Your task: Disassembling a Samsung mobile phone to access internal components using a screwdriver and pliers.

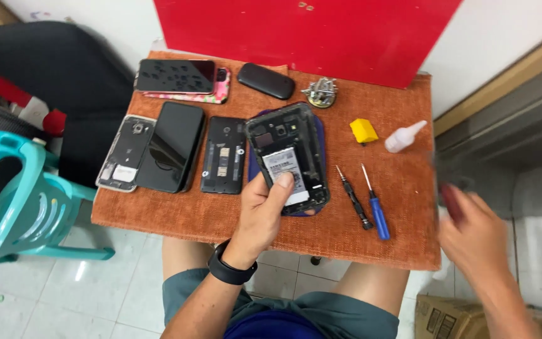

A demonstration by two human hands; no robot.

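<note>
A person sits at a small table (177,220) covered with an orange cloth. The left hand (261,213) wears a black wristband and grips an opened phone (288,157) by its lower edge, thumb on the battery. The phone's back is off and its insides show. It sits over a dark blue cover on the cloth. The right hand (472,235) is off the table's right edge and blurry. It seems to pinch something dark red, but I cannot tell what.

Just right of the phone lie a black screwdriver (354,198) and a blue screwdriver (375,204). Left of it rest three more phones (174,147). Farther back are a yellow block (364,130), a small white bottle (404,137), a metal part (320,92), a black case (266,80) and a flowery phone (180,80). A red board (346,31) stands behind.
</note>
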